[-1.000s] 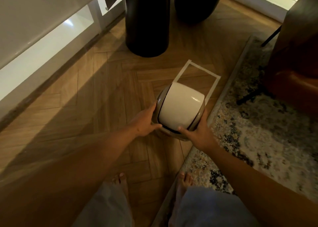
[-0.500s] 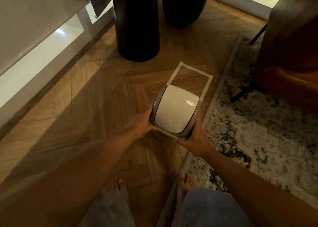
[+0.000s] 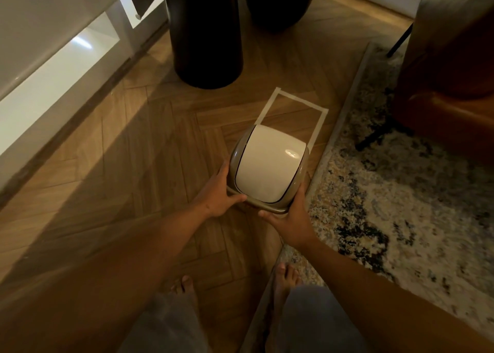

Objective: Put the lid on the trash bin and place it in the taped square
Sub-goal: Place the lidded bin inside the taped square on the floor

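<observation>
A dim room with a herringbone wood floor [image 3: 149, 149]; a patterned rug [image 3: 401, 205] lies along its right side, and two dark cylinders [image 3: 207, 31] stand at the far end beside a white cabinet [image 3: 53, 66]. The taped square [image 3: 291, 112] sits between cylinders and rug. The trash bin [image 3: 267, 171], its cream swing lid [image 3: 270, 165] fitted, overlaps the square's near edge, lid facing the camera, flap running near-to-far. The left hand [image 3: 217, 195] and right hand [image 3: 290, 219] clasp its near corners, fingers wrapped around the rim.
</observation>
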Tool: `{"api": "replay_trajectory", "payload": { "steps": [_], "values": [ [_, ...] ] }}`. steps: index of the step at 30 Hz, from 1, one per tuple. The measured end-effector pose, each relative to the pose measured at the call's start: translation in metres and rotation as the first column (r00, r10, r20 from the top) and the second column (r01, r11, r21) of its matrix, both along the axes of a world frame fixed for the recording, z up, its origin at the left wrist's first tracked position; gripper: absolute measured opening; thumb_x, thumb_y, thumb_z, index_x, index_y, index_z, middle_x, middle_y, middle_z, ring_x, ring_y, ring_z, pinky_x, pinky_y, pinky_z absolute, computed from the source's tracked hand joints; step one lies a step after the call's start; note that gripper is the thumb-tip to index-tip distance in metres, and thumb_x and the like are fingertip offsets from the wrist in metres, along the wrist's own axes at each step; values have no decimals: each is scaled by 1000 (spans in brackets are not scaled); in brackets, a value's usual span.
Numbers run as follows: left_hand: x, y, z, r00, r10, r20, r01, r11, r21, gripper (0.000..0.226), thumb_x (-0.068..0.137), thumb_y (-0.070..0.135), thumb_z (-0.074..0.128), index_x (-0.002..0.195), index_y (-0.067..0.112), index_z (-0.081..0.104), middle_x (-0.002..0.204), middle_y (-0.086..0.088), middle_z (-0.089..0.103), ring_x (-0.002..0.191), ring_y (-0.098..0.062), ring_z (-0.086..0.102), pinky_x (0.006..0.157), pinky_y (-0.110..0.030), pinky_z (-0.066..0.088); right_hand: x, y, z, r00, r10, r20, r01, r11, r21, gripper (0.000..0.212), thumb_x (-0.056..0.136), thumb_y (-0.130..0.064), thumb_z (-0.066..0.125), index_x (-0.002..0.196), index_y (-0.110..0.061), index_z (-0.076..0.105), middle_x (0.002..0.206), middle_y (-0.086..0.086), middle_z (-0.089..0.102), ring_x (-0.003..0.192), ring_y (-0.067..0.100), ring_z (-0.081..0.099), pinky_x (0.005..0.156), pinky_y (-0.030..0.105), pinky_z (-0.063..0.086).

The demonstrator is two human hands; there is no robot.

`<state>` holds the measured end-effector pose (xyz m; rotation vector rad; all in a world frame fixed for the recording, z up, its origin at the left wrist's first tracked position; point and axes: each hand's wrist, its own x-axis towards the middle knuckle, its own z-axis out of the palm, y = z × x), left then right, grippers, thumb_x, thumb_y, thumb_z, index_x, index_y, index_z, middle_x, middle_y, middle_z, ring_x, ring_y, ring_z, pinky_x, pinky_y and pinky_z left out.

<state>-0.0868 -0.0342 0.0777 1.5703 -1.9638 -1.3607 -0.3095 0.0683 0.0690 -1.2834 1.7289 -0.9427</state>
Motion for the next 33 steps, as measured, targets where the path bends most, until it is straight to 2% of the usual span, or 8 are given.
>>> {"api": "replay_trajectory", "payload": {
  "steps": [3, 6, 9, 15, 23, 29, 31, 33],
  "values": [
    [2, -2, -6, 1000, 4, -9, -4, 1000, 12, 115, 73, 41, 86, 159, 32, 10, 159, -5, 36, 145, -24, 34, 113, -34, 28, 4, 0, -1, 1000, -15, -5, 15, 1000, -4, 130, 72, -42, 95, 162, -41, 2, 159, -1, 40, 142, 13, 46, 110, 46, 47],
    [1, -7, -9, 1000, -16, -18, 16, 1000, 5, 114, 73, 42, 85, 159, 32, 11, 158, -4, 38, 144, -22, 36, 116, -39, 32, 5, -3, 0, 999, -36, -12, 36, 999, -32, 125, 77, -42, 92, 156, -55, -4, 158, -3, 43, 140, 10, 49, 109, 39, 49],
    [-1, -11, -12, 999, -27, -21, 27, 1000, 4, 111, 75, 40, 85, 159, 28, 13, 158, -5, 38, 145, -24, 36, 117, -45, 33, 3, -5, -2, 999, -39, -22, 38, 999, -33, 124, 80, -45, 90, 158, -50, -6, 157, -4, 45, 138, 8, 50, 106, 34, 51],
    [-2, -15, -19, 997, -38, -66, 37, 999, -11, 111, 78, 37, 84, 160, 31, 9, 158, -3, 38, 143, -16, 35, 118, -38, 31, -1, -9, -12, 998, -53, -38, 52, 998, -33, 130, 80, -59, 84, 163, -35, -12, 155, -4, 49, 137, 13, 53, 102, 47, 54],
    [-7, -37, -27, 995, -53, -87, 55, 998, 25, 110, 76, 45, 82, 156, 48, 6, 156, 8, 40, 136, -5, 35, 112, -32, 31, -11, -25, -24, 995, -90, -32, 87, 993, -75, 129, 82, -48, 87, 165, -28, -9, 160, -4, 42, 142, 13, 46, 106, 50, 50],
    [-21, -59, -31, 988, -64, -140, 64, 998, -4, 109, 78, 39, 82, 157, 46, 7, 158, 8, 37, 141, -11, 38, 112, -35, 36, -27, -46, -31, 995, -94, -17, 92, 992, -91, 126, 85, -40, 87, 165, -21, -9, 158, -5, 45, 141, 11, 48, 108, 48, 48],
    [-28, -66, -35, 985, -61, -161, 60, 998, -10, 108, 80, 37, 82, 158, 43, 8, 155, 17, 36, 138, -1, 38, 108, -25, 37, -33, -54, -33, 996, -92, -11, 91, 992, -91, 125, 86, -39, 86, 165, -20, -9, 157, -4, 47, 141, 12, 48, 109, 49, 48],
    [-35, -74, -38, 979, -62, -195, 59, 998, -22, 105, 81, 29, 82, 158, 39, 11, 142, 35, 36, 127, 20, 39, 100, -8, 38, -38, -62, -35, 995, -99, -4, 98, 990, -103, 124, 86, -36, 87, 165, -19, -8, 156, -5, 48, 141, 11, 48, 110, 48, 46]
  ]
}}
